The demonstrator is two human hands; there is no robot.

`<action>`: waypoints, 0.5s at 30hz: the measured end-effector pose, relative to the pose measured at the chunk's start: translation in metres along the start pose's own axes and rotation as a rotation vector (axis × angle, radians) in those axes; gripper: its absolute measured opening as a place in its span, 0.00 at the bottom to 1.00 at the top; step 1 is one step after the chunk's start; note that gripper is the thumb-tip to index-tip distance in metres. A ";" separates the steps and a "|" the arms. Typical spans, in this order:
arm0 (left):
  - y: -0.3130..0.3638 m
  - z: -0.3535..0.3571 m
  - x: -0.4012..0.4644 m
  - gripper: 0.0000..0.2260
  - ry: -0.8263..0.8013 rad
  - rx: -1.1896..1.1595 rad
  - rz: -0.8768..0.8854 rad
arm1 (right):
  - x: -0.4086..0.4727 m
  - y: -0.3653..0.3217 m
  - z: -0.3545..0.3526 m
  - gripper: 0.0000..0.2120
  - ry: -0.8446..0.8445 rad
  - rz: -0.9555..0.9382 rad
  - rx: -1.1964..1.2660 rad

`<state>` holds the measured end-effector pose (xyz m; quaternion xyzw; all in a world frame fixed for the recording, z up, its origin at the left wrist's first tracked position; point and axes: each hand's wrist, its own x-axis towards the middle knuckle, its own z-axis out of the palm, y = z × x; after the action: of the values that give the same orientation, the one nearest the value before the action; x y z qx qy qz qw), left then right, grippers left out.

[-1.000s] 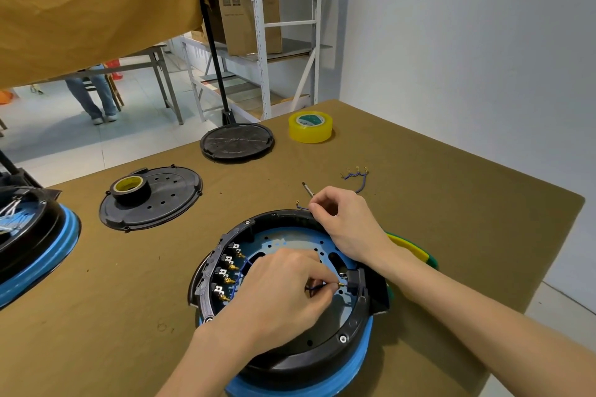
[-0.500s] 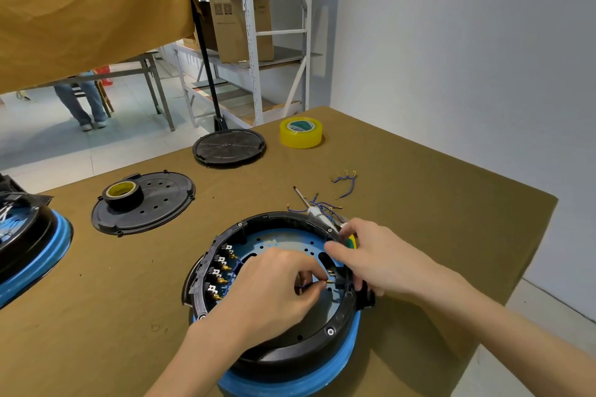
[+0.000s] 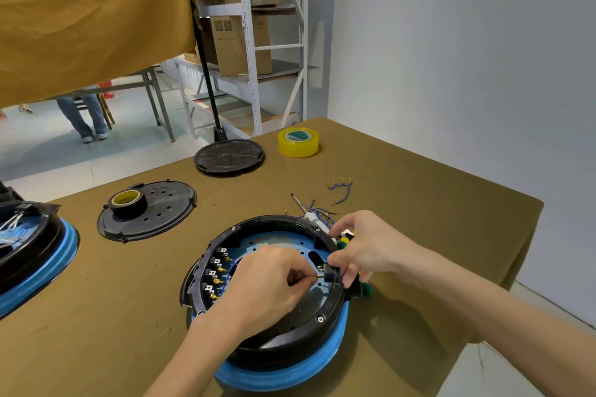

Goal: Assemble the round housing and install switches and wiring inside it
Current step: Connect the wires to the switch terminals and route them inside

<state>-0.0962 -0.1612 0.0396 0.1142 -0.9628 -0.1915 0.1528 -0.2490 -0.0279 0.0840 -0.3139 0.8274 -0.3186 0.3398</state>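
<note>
The round black housing on its blue base sits at the table's front, open on top. Several black switches with brass terminals line its inner left wall. My left hand reaches inside and pinches a brass wire terminal on a blue wire. My right hand grips a small black switch at the housing's right rim, just beside that terminal. Loose blue wires and a screwdriver lie behind the housing.
A black lid carrying a black tape roll lies at left, a second black disc and yellow tape roll farther back. Another housing sits at far left. More blue wires lie at right. A person stands beyond the table.
My right hand moved from the housing's back rim to its right rim and took hold of the black switch. My left hand kept pinching the terminal and brought it against the switch.
</note>
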 end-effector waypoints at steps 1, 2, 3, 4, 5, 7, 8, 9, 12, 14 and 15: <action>-0.001 -0.001 0.000 0.05 0.008 0.010 -0.008 | 0.002 -0.002 0.001 0.23 0.003 -0.003 0.011; -0.003 -0.001 0.001 0.05 0.016 0.019 -0.012 | 0.004 -0.004 0.002 0.23 0.003 -0.006 0.021; -0.004 -0.001 0.001 0.05 0.023 0.027 -0.016 | 0.006 -0.005 0.003 0.23 0.002 -0.012 0.027; -0.004 -0.001 0.001 0.05 0.029 0.033 -0.019 | 0.008 -0.007 0.004 0.23 -0.001 -0.020 0.030; -0.005 -0.001 0.001 0.05 0.035 0.038 -0.020 | 0.009 -0.008 0.004 0.23 -0.007 -0.027 0.031; -0.005 -0.001 0.001 0.05 0.039 0.038 -0.018 | 0.012 -0.009 0.004 0.22 -0.026 -0.032 0.029; -0.004 0.000 0.001 0.05 0.038 0.034 -0.018 | 0.012 -0.009 0.003 0.22 -0.035 -0.031 0.031; -0.005 0.000 0.001 0.05 0.039 0.030 -0.021 | 0.013 -0.009 0.002 0.22 -0.043 -0.029 0.033; -0.006 -0.001 0.001 0.05 0.043 -0.004 -0.047 | 0.014 -0.008 0.001 0.24 -0.051 -0.036 0.043; -0.007 0.000 0.000 0.05 0.046 -0.023 -0.059 | 0.014 -0.005 0.003 0.23 -0.047 -0.045 0.059; -0.006 0.001 0.000 0.04 0.050 -0.021 -0.060 | 0.014 -0.004 0.003 0.23 -0.044 -0.050 0.068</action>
<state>-0.0953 -0.1665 0.0366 0.1463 -0.9527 -0.2032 0.1720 -0.2534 -0.0413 0.0806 -0.3299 0.8002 -0.3477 0.3604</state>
